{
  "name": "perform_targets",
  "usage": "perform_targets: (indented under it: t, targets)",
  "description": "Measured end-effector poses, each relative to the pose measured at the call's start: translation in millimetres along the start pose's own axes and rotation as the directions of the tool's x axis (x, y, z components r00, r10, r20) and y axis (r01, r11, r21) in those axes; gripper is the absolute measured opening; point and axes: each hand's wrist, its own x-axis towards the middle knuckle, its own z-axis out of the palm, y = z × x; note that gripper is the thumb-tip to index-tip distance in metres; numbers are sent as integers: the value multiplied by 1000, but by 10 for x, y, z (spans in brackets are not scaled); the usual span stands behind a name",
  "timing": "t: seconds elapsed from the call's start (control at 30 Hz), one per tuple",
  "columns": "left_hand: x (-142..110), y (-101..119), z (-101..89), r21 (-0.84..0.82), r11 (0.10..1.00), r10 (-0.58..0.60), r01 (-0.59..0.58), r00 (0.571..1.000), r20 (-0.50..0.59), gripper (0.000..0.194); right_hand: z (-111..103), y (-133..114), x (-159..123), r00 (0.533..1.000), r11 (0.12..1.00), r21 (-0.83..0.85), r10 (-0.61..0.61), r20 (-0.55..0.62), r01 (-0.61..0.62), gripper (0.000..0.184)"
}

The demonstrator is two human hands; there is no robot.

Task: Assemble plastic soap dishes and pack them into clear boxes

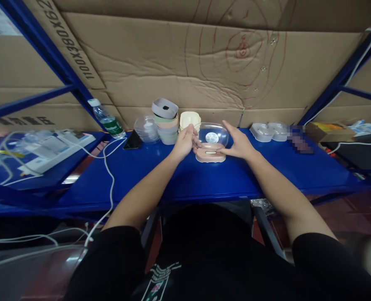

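Between my two hands is a clear plastic bowl with a round pale sticker showing through it. My left hand grips its left side, fingers curled at the rim. On the right side, my right hand holds it between a raised finger and the thumb. Just under the bowl, a pink base with a slot in its front stands on the blue table; whether the two touch I cannot tell. Behind my left hand are cream-coloured trays, partly hidden.
Left of my hands stand a stack of grey, pink and green bases and a stack of clear bowls. A phone and a water bottle lie further left. Two lidded containers sit at the right. A white cable crosses the table.
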Motion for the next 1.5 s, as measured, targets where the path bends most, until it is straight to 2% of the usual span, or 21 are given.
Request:
perform_targets:
  t: [0.13,0.27,0.33,0.47,0.63,0.7,0.83,0.9,1.07,1.27,1.4,1.5]
  targets:
    - [67,-34,-110,67,997,26,-24,1000,-18,65,28,24,10,999,998,57,20,45,-23,118]
    - [82,-91,-175,241,965,90,-105,993,71,70,68,125,16,996,994,101,27,90,-36,108]
    - [75,-104,-205,343,927,108,-154,983,149,78,75,178,12,993,992,118,32,117,-46,103]
    - [41,-85,-270,459,862,77,-216,950,302,104,65,247,3,981,991,122,39,188,-63,100]
    - [28,-74,-333,548,806,24,-225,937,349,105,57,253,2,962,989,120,47,268,-82,99]
    - [39,-90,-349,584,776,8,-237,930,368,100,64,257,1,957,989,115,58,283,-94,102]
    - [55,-128,-369,609,738,11,-289,909,417,77,91,303,-3,949,987,99,95,300,-130,111]
    - [55,-140,-373,613,728,12,-307,900,436,73,104,332,-3,944,987,92,99,314,-134,115]
    - [51,-145,-364,648,687,-28,-330,878,477,78,112,356,2,918,984,62,131,375,-165,120]
    - [62,-168,-342,692,626,-6,-359,886,464,92,104,360,-2,913,983,48,146,382,-177,118]
    - [75,-202,-337,688,626,-5,-367,881,474,96,112,384,-8,917,982,68,136,375,-174,114]
    - [90,-226,-340,677,633,5,-375,877,481,94,111,387,-14,914,981,67,142,380,-180,122]
